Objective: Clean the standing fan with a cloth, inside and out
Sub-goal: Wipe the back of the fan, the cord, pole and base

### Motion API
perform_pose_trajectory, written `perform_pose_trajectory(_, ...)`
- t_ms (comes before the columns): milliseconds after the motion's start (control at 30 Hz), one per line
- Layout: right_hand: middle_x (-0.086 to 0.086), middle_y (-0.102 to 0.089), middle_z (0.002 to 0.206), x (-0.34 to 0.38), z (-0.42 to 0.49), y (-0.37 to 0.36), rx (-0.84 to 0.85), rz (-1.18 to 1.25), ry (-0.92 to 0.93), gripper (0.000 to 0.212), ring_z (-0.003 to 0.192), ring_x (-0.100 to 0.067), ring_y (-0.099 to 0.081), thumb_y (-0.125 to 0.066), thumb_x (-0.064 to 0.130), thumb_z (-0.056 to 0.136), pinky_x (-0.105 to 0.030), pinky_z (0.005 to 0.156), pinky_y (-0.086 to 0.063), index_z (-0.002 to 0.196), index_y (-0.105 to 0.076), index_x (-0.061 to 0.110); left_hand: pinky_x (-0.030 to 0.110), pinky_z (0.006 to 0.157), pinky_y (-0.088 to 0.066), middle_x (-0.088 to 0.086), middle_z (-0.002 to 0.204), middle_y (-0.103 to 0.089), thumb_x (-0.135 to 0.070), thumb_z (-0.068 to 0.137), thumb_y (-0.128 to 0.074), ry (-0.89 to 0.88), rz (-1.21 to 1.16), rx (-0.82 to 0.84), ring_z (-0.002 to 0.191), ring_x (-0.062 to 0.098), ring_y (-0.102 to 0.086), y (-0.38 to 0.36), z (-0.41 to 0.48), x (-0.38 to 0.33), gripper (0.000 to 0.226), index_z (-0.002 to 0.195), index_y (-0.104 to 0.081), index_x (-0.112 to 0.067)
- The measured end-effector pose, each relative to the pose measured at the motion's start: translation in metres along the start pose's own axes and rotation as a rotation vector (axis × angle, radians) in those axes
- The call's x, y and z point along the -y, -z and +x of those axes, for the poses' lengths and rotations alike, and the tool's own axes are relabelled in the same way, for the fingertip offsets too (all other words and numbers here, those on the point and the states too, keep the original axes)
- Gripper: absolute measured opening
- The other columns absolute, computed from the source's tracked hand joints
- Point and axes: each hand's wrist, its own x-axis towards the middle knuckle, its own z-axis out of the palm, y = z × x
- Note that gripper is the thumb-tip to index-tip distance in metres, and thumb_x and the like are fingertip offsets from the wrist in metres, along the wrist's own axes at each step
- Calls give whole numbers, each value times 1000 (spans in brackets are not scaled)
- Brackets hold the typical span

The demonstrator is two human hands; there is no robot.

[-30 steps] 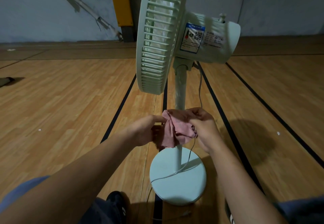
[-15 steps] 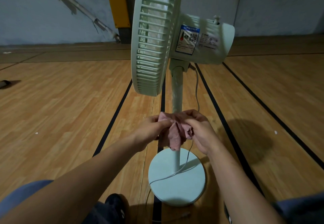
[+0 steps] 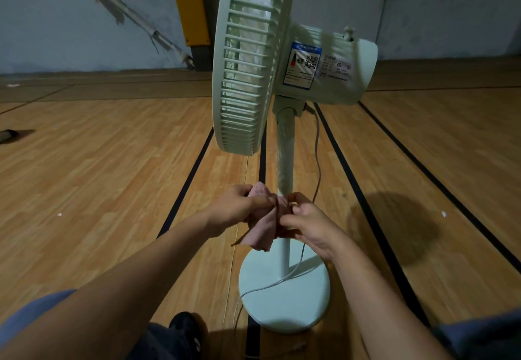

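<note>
A pale green standing fan [image 3: 284, 151] stands straight ahead, seen side-on. Its slatted grille [image 3: 245, 57] faces left, the motor housing [image 3: 332, 72] with a blue label sticks out to the right, and the round base [image 3: 284, 300] rests on the floor. In front of the pole, both hands hold a crumpled pink cloth [image 3: 263, 228]. My left hand [image 3: 235, 208] grips its upper left part. My right hand [image 3: 307, 223] pinches its right side. A flap of the cloth hangs down between them.
The fan's cord [image 3: 317, 156] drops from the housing, crosses the base and trails to the floor. Wooden floor with black lines [image 3: 189, 179] stretches all around. A grey wall and a yellow post [image 3: 194, 4] stand behind. My dark shoe [image 3: 184, 328] is near the base.
The hands have shifted their grip on the cloth: it has gone from spread between them to bunched, with a flap now hanging down. The view has shifted slightly.
</note>
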Motion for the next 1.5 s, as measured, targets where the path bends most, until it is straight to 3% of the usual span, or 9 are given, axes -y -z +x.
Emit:
perform_pose_trajectory(267, -8, -72, 128, -7, 2, 2, 44, -130, -36, 72, 121, -20, -68, -80, 32, 92, -47, 104, -53, 151, -39, 36, 33, 79, -67, 3, 100, -82, -43, 95, -77, 74, 249, -15, 92, 20, -80, 5, 5, -7, 28, 109, -78, -18)
perform_pose_trajectory(400, 0, -66, 124, -13, 7, 1, -45, -320, -113, 51, 118, -15, -63, -71, 32, 100, -41, 105, -53, 148, -51, 28, 40, 80, -66, 12, 110, -78, -37, 103, -66, 381, 391, 27, 102, 29, -76, 16, 3, -7, 29, 109, -75, -10)
perform_pose_trajectory(533, 2, -74, 110, 11, 9, 10, -293, -341, -36, 12, 109, -18, -70, -63, 21, 105, -39, 95, -59, 111, -68, 30, 33, 60, -62, 15, 100, -80, -31, 104, -66, 370, 167, -130, 90, 28, -78, 31, 7, -3, 28, 107, -73, -4)
perform_pose_trajectory(667, -4, -72, 119, 68, 8, 31, -572, -60, 223, 22, 108, -22, -71, -61, 12, 103, -44, 94, -61, 117, -65, 29, 45, 81, -68, 19, 104, -78, -30, 107, -64, 291, -111, -291, 98, 34, -77, 29, 18, 0, 26, 111, -70, -5)
perform_pose_trajectory(933, -3, -16, 174, 183, 1, 73, -412, -147, 687, 117, 157, -33, -22, -89, 41, 76, -62, 122, -32, 166, -14, 39, 41, 82, -64, 13, 108, -71, -35, 116, -42, 40, -197, -370, 96, 28, -73, -15, 31, -12, 23, 128, -52, -18)
perform_pose_trajectory(1100, 12, -39, 153, 220, -2, 78, -326, -477, 760, 112, 137, -15, -51, -93, 44, 67, -40, 105, -58, 161, -34, 34, 56, 88, -66, 22, 96, -79, -24, 113, -44, -86, -231, -373, 89, 34, -79, -30, 40, -23, 40, 128, -57, 10)
perform_pose_trajectory(1200, 10, -39, 145, 228, 1, 70, -397, -592, 755, 106, 134, -14, -49, -93, 42, 59, -36, 99, -61, 153, -46, 31, 44, 70, -62, 23, 73, -72, -13, 110, -40, -188, -317, -417, 63, 28, -70, -37, 43, -34, 41, 92, -74, 0)
perform_pose_trajectory(1333, 4, -37, 139, 226, 4, 71, -496, -723, 751, 114, 132, -10, -42, -88, 62, 55, -23, 115, -42, 155, -45, 29, 28, 43, -43, 12, 54, -54, -17, 119, -30, -174, -560, -527, 40, 22, -48, -51, 50, -55, 40, 98, -61, -4)
perform_pose_trajectory(1500, 6, -39, 134, 222, 10, 80, -574, -710, 747, 100, 127, -9, -44, -90, 65, 58, -5, 97, -39, 143, -53, 29, 32, 53, -41, 4, 54, -51, -9, 110, -32, -89, -780, -525, 45, 20, -46, -57, 53, -84, 40, 84, -61, -15)
